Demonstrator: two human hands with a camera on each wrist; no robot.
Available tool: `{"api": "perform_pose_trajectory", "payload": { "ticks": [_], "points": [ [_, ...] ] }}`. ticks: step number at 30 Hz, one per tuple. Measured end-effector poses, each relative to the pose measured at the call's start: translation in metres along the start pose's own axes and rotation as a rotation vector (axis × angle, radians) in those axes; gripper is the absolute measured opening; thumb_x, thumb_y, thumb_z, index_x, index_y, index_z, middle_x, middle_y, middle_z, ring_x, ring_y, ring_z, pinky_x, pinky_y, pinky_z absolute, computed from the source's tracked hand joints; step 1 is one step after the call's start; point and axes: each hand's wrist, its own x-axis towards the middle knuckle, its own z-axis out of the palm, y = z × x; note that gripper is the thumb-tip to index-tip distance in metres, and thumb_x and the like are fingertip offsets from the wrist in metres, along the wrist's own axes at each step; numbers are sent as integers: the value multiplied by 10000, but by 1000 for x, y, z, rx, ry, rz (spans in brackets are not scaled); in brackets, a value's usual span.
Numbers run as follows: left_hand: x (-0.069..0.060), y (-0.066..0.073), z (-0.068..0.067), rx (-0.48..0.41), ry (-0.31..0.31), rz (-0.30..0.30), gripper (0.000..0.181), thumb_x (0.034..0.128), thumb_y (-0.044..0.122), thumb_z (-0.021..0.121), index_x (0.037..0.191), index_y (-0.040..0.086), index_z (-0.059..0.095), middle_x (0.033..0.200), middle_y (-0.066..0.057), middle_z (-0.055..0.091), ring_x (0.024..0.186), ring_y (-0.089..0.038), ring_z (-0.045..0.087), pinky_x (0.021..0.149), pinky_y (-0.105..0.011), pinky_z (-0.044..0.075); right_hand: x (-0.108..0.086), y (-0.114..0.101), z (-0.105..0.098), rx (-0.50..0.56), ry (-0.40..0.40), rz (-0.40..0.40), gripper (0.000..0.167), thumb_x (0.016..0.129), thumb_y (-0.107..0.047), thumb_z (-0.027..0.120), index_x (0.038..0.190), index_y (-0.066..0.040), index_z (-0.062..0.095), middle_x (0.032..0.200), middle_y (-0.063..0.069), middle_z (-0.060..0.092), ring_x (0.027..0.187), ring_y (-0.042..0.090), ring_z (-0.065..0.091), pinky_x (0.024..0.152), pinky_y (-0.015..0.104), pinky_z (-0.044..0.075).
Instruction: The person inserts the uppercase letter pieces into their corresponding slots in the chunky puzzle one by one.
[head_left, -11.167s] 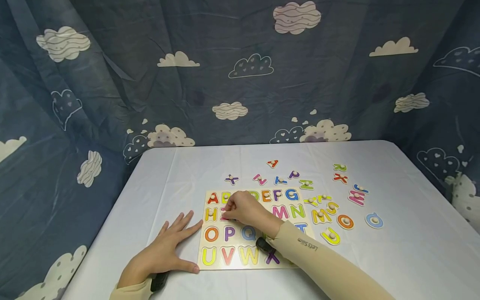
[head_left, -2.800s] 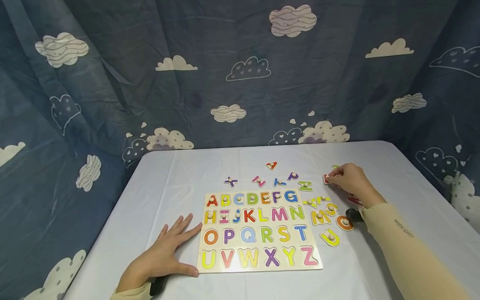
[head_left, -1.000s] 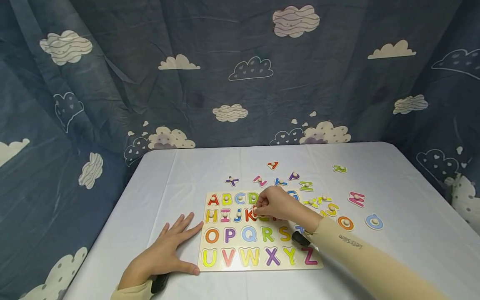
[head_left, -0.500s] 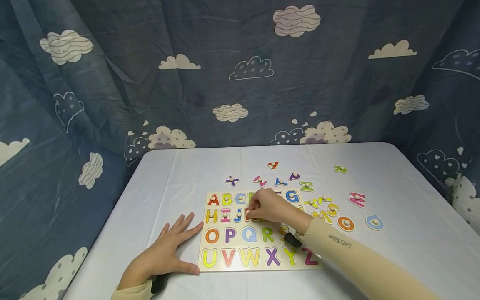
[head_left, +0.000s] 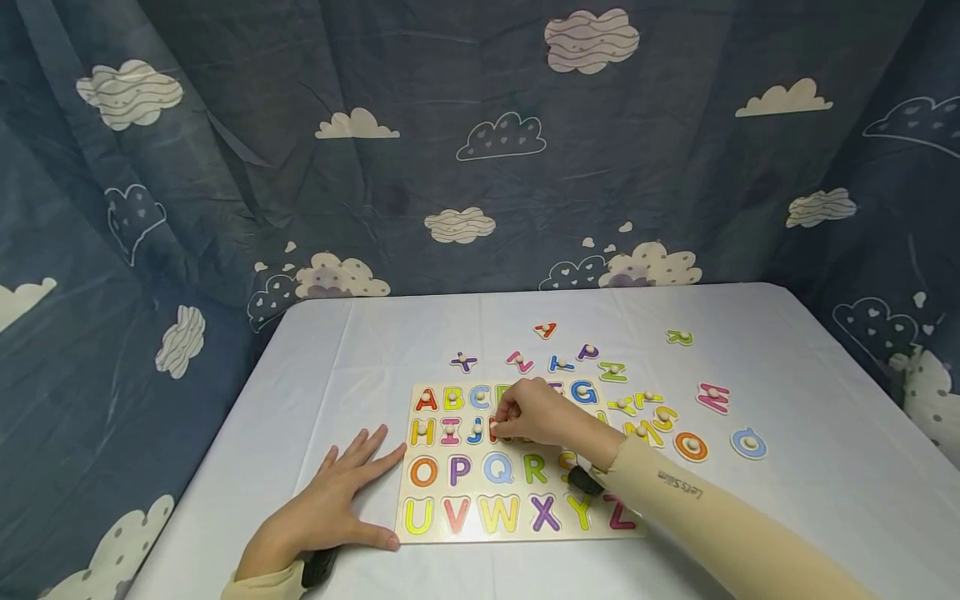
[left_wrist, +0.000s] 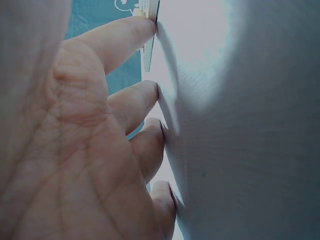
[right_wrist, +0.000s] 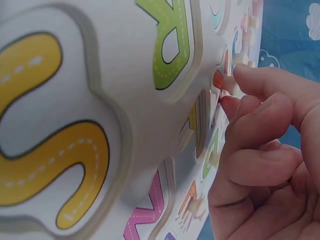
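A pale wooden letter board (head_left: 442, 492) lies on the white table. The right hand (head_left: 543, 412) is over its second row and pinches the small knob of a red K piece (head_left: 492, 429); the right wrist view shows that red piece (right_wrist: 218, 80) at the thumb and finger of the right hand (right_wrist: 265, 140), level with the board. The left hand (head_left: 326, 504) lies spread on the cloth, thumb and index fingertips at the board's left edge. In the left wrist view the fingers of the left hand (left_wrist: 100, 130) touch the cloth and the board edge (left_wrist: 150, 35).
Knobbed letters fill the visible top row, including a red A (head_left: 426, 400). H, I and J pieces sit left of the right hand. Loose letters lie behind and to the right of the board, among them an orange O (head_left: 691, 446), a blue Q (head_left: 748, 442) and a pink M (head_left: 712, 397).
The right hand has come from the loose letters at the right with a red piece, then moved slightly left over the K slot. The left hand has stayed in place.
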Motion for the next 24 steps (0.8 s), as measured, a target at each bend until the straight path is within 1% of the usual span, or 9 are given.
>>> {"api": "perform_pose_trajectory", "payload": {
  "ticks": [3,6,10,13,20,24],
  "points": [
    [0,0,0,2,0,-3,1215,608,663,969,1645,290,459,1805,-122,217,1666,-488,129,1272,-805,31,-2,3,-4,7,7,8,178,929,-193,848,798,-142,738,636,-43,584,566,78,484,525,195,364],
    [0,1,0,7,5,-6,1218,604,671,967,1644,289,461,1804,-121,221,1665,-487,134,1274,-803,33,-5,8,-12,15,23,28,152,928,-204,845,833,-136,749,654,-40,575,546,86,498,509,204,393],
    [0,1,0,8,2,-8,1217,605,663,970,1644,283,461,1803,-125,220,1665,-489,132,1272,-805,33,-10,17,-25,-1,64,35,152,934,-226,837,856,-123,758,662,-35,551,553,98,483,508,220,392],
    [0,1,0,7,2,-8,1218,605,654,974,1644,275,463,1803,-129,220,1665,-491,129,1270,-809,31,-14,26,-37,-15,98,41,158,934,-236,834,864,-111,768,645,-31,524,577,104,457,520,227,363],
    [-1,2,-1,3,2,-2,1219,603,645,976,1643,270,464,1801,-137,223,1661,-500,131,1265,-813,38,-27,52,-62,15,157,107,177,949,-245,817,896,-87,759,628,-23,526,569,125,509,517,234,376],
    [0,2,-1,1,-3,-4,1215,606,651,973,1644,281,461,1803,-132,218,1662,-498,130,1267,-811,39,-37,69,-78,17,192,163,206,960,-269,798,918,-73,751,634,-21,523,587,144,523,529,254,390]
  ]
}}
